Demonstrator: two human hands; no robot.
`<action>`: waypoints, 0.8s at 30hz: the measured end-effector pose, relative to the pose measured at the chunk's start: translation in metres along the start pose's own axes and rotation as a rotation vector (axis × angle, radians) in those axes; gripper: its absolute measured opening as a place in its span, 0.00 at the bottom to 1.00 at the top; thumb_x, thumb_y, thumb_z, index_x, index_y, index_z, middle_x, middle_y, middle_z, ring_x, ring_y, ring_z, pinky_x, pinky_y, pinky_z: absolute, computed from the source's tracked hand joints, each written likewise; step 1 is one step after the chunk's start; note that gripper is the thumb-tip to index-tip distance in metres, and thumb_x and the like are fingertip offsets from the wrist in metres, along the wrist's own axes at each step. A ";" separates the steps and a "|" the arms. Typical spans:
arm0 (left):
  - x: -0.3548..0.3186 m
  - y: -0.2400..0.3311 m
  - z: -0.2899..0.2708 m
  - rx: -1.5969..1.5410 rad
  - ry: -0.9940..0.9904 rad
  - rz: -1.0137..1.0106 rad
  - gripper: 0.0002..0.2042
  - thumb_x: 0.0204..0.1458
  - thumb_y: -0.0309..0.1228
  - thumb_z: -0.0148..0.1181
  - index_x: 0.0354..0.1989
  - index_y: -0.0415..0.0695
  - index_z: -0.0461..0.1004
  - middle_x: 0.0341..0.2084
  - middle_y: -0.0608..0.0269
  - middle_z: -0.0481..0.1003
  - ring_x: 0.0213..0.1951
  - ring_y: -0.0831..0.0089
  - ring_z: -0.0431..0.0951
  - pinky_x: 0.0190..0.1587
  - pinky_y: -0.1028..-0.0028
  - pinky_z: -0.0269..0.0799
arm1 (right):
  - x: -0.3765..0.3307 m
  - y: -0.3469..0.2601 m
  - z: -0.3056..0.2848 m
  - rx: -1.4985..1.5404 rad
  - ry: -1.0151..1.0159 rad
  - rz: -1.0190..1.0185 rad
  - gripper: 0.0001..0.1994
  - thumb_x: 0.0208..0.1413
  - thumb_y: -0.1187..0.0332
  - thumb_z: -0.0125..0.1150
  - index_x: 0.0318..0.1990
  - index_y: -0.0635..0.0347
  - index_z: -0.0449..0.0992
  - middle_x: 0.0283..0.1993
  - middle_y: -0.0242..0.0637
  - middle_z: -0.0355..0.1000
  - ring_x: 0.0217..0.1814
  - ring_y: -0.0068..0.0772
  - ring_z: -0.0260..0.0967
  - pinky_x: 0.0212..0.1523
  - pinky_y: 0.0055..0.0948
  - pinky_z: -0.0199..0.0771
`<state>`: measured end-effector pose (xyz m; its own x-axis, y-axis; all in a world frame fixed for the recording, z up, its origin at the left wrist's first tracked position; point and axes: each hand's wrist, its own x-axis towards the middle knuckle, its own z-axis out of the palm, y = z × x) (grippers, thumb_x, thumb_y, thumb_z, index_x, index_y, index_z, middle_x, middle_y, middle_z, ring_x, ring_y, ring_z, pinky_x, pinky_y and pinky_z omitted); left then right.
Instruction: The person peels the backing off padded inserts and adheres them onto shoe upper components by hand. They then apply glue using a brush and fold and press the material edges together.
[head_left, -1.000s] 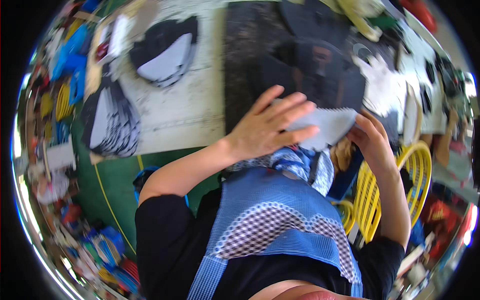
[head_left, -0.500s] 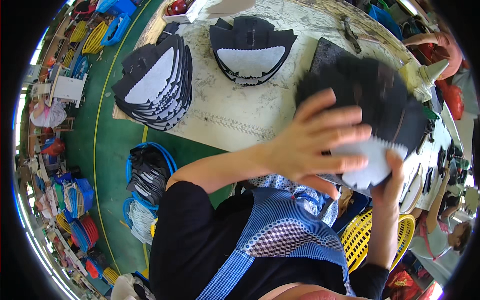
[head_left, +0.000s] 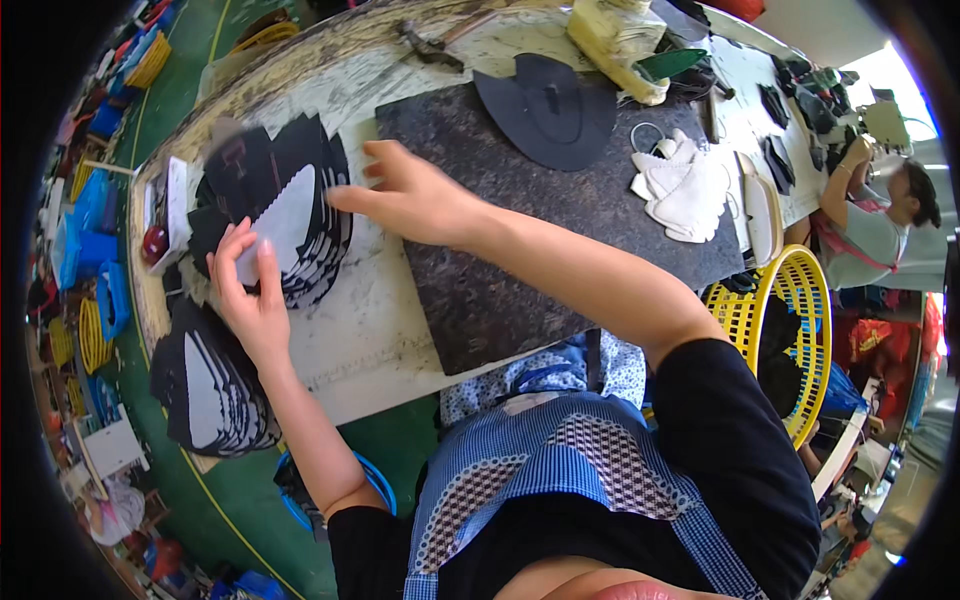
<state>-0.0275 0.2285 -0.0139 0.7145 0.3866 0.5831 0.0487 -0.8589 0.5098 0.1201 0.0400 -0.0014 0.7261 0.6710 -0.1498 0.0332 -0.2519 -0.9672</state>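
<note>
Left hand (head_left: 250, 300) and right hand (head_left: 415, 198) have shifted from one dark slab (head_left: 480, 290) to the upper of two stacks of black cutouts (head_left: 265, 170) at left (just topped up, it seems), left fingers (head_left: 227, 275) bent at one pale patch (head_left: 290, 215), grip unclear, right fingers (head_left: 388, 155) spread and empty, one black panel (head_left: 550, 115) upper centre.

Your left hand (head_left: 254, 300) pointed forward, thumb apart from the fingers; your right hand (head_left: 415, 205) stretched leftward, its fingers loosely bent.

A dark slab (head_left: 480, 310) is borne at frame centre by the whitish worktable (head_left: 368, 345); two black-and-grey stacks (head_left: 288, 215) are laid at left, a hammer (head_left: 430, 46) at upper centre.
</note>
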 end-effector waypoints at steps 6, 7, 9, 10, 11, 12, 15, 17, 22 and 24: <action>-0.013 0.045 0.014 -0.003 0.309 0.197 0.09 0.55 0.21 0.59 0.44 0.35 0.72 0.50 0.52 0.74 0.54 0.57 0.72 0.59 0.62 0.64 | -0.055 0.078 -0.191 -1.001 0.797 0.099 0.28 0.52 0.46 0.65 0.44 0.66 0.77 0.49 0.52 0.70 0.54 0.49 0.68 0.55 0.41 0.69; -0.015 0.054 0.024 -0.179 0.292 0.191 0.10 0.55 0.21 0.59 0.44 0.35 0.72 0.49 0.52 0.74 0.53 0.58 0.73 0.58 0.63 0.65 | -0.059 0.082 -0.202 -1.033 0.754 0.218 0.31 0.51 0.43 0.65 0.45 0.66 0.77 0.48 0.52 0.70 0.54 0.50 0.68 0.54 0.41 0.70; -0.008 0.085 0.054 -0.398 0.024 0.167 0.09 0.53 0.21 0.59 0.43 0.38 0.73 0.48 0.53 0.74 0.52 0.60 0.73 0.57 0.66 0.66 | -0.053 0.097 -0.204 -1.057 0.747 0.144 0.28 0.47 0.47 0.68 0.43 0.64 0.75 0.47 0.50 0.70 0.53 0.51 0.67 0.52 0.42 0.70; -0.003 0.102 0.064 -0.393 -0.071 0.178 0.09 0.52 0.22 0.60 0.42 0.39 0.74 0.48 0.54 0.74 0.52 0.60 0.73 0.57 0.66 0.66 | -0.045 0.096 -0.204 -1.042 0.748 0.129 0.28 0.47 0.47 0.68 0.43 0.64 0.75 0.47 0.50 0.70 0.53 0.51 0.67 0.52 0.42 0.70; 0.002 0.117 0.076 -0.391 -0.163 0.187 0.08 0.51 0.23 0.62 0.41 0.40 0.75 0.48 0.54 0.74 0.52 0.61 0.73 0.56 0.67 0.66 | -0.040 0.095 -0.204 -0.983 0.740 0.125 0.26 0.46 0.50 0.69 0.43 0.64 0.74 0.46 0.49 0.70 0.52 0.51 0.68 0.51 0.42 0.71; 0.004 0.127 0.085 -0.454 -0.225 0.178 0.08 0.51 0.23 0.62 0.40 0.41 0.76 0.48 0.55 0.74 0.52 0.61 0.74 0.56 0.66 0.66 | -0.036 0.095 -0.202 -0.918 0.727 0.119 0.24 0.46 0.53 0.69 0.43 0.64 0.73 0.45 0.48 0.71 0.50 0.50 0.69 0.51 0.41 0.71; 0.012 0.151 0.101 -0.583 -0.325 0.179 0.09 0.50 0.24 0.64 0.40 0.41 0.76 0.49 0.55 0.74 0.52 0.62 0.74 0.57 0.67 0.66 | -0.025 0.094 -0.201 -0.571 0.624 0.049 0.20 0.45 0.62 0.69 0.43 0.63 0.71 0.43 0.47 0.73 0.46 0.49 0.71 0.49 0.38 0.71; 0.023 0.158 0.102 -0.567 -0.320 0.246 0.15 0.51 0.25 0.64 0.47 0.40 0.74 0.50 0.56 0.74 0.54 0.63 0.73 0.58 0.67 0.65 | -0.031 0.090 -0.192 -0.475 0.614 -0.107 0.16 0.49 0.70 0.65 0.44 0.63 0.69 0.40 0.40 0.74 0.43 0.37 0.73 0.47 0.30 0.70; 0.055 0.170 0.082 -0.620 -0.279 0.136 0.26 0.51 0.35 0.69 0.56 0.38 0.69 0.48 0.55 0.74 0.49 0.67 0.74 0.50 0.70 0.69 | -0.093 0.032 -0.184 0.166 0.091 -0.355 0.10 0.56 0.79 0.55 0.46 0.65 0.69 0.40 0.29 0.72 0.44 0.16 0.67 0.47 0.19 0.68; 0.052 0.175 0.080 -0.799 -0.546 -0.088 0.25 0.53 0.37 0.68 0.55 0.36 0.70 0.37 0.60 0.78 0.39 0.77 0.77 0.41 0.77 0.71 | -0.111 0.023 -0.179 0.177 0.000 -0.303 0.10 0.57 0.79 0.55 0.46 0.65 0.70 0.40 0.28 0.72 0.44 0.16 0.67 0.47 0.19 0.68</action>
<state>0.0740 0.0714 0.0548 0.9663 0.0562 0.2512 -0.2269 -0.2749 0.9343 0.1628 -0.1653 0.0294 0.7015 0.6968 0.1492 0.1274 0.0834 -0.9883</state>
